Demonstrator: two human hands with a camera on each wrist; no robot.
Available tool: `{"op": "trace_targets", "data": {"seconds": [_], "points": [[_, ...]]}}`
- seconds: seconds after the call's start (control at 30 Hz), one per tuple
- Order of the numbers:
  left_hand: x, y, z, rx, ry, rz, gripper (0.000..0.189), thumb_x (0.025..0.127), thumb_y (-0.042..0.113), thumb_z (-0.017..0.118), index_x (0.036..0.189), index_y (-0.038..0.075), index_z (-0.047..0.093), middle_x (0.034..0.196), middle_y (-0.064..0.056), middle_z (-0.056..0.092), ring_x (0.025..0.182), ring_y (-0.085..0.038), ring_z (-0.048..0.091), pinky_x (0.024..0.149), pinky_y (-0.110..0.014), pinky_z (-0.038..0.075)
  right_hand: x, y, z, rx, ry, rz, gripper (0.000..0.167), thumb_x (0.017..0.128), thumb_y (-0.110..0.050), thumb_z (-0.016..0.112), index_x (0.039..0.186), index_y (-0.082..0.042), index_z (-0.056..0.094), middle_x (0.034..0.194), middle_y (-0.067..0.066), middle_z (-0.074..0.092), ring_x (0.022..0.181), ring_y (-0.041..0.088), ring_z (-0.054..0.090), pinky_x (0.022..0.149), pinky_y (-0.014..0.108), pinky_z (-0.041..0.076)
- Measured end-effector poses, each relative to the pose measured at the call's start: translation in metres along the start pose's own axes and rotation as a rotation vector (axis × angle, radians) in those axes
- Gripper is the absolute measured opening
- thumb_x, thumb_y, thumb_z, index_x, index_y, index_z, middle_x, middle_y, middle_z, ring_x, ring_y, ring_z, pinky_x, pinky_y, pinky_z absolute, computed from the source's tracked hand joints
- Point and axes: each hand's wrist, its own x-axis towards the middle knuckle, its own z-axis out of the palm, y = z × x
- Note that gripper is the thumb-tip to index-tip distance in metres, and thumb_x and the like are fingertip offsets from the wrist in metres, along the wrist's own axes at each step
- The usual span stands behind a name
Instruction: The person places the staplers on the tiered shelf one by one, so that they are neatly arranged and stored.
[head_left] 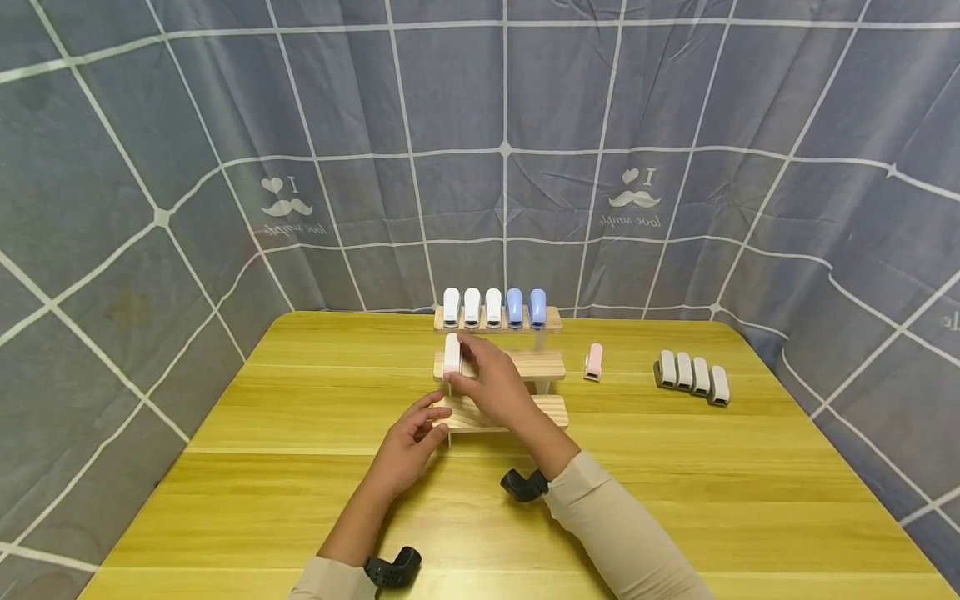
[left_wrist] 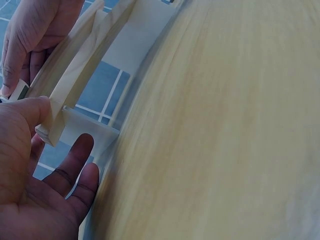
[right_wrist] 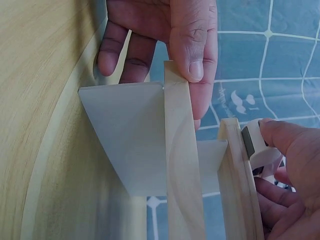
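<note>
A three-tier wooden display rack with pale supports stands on the table. My left hand pinches the left end of its lowest shelf, thumb on top and forefinger underneath, the other fingers spread below. My right hand holds a small white and pale-pink stapler at the left end of the middle shelf. In the right wrist view the stapler has its dark base right at the shelf surface, with my thumb on one side. Part of it is hidden by my fingers.
On the top shelf stand three white staplers and two blue staplers in a row. One pink stapler lies right of the rack. Farther right, several white staplers with grey bases sit side by side. A grey curtain encloses the table.
</note>
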Motion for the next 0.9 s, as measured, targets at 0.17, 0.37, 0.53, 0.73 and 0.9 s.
{"op": "trace_targets", "data": {"seconds": [0.17,0.37,0.53,0.73,0.9], "points": [[0.001,0.000,0.000,0.002,0.002,-0.012,0.021,0.098,0.014,0.065,0.119,0.012,0.071,0.149,0.002,0.047,0.122,-0.023,0.055,0.092,-0.036,0.048,0.000,-0.001,0.000,-0.012,0.021,-0.011,0.059,0.091,-0.025,0.075,0.143,-0.009,0.052,0.135,0.009,0.060,0.124,0.022,0.055,0.105,0.040,0.041],[0.001,0.001,0.000,0.002,0.002,-0.018,0.021,0.098,0.014,0.065,0.119,0.012,0.071,0.149,0.003,0.047,0.122,-0.023,0.055,0.093,-0.040,0.048,-0.001,-0.002,0.000,-0.011,0.022,-0.003,0.060,0.091,-0.026,0.075,0.144,-0.009,0.051,0.135,0.009,0.059,0.124,0.022,0.056,0.105,0.040,0.041],[0.000,0.001,0.000,0.005,0.004,-0.020,0.022,0.098,0.015,0.065,0.118,0.010,0.071,0.149,0.001,0.047,0.123,-0.024,0.054,0.094,-0.040,0.047,-0.002,0.000,-0.001,0.027,0.014,0.016,0.061,0.092,-0.030,0.074,0.145,-0.013,0.050,0.133,0.006,0.061,0.121,0.020,0.057,0.101,0.038,0.045],[0.001,0.000,0.000,-0.013,-0.006,-0.005,0.023,0.099,0.016,0.064,0.119,0.008,0.070,0.150,-0.005,0.046,0.123,-0.027,0.054,0.093,-0.039,0.047,-0.007,0.005,-0.012,0.096,0.045,0.011,0.056,0.092,-0.029,0.074,0.141,-0.012,0.054,0.127,0.005,0.064,0.116,0.019,0.060,0.096,0.037,0.048],[0.000,0.001,0.000,-0.004,-0.004,0.003,0.023,0.099,0.017,0.063,0.120,0.009,0.069,0.151,-0.004,0.045,0.122,-0.027,0.055,0.092,-0.037,0.048,-0.013,0.012,-0.031,0.107,0.119,-0.055,0.045,0.092,-0.021,0.074,0.132,-0.005,0.060,0.124,0.009,0.065,0.114,0.023,0.061,0.094,0.042,0.049]]}}
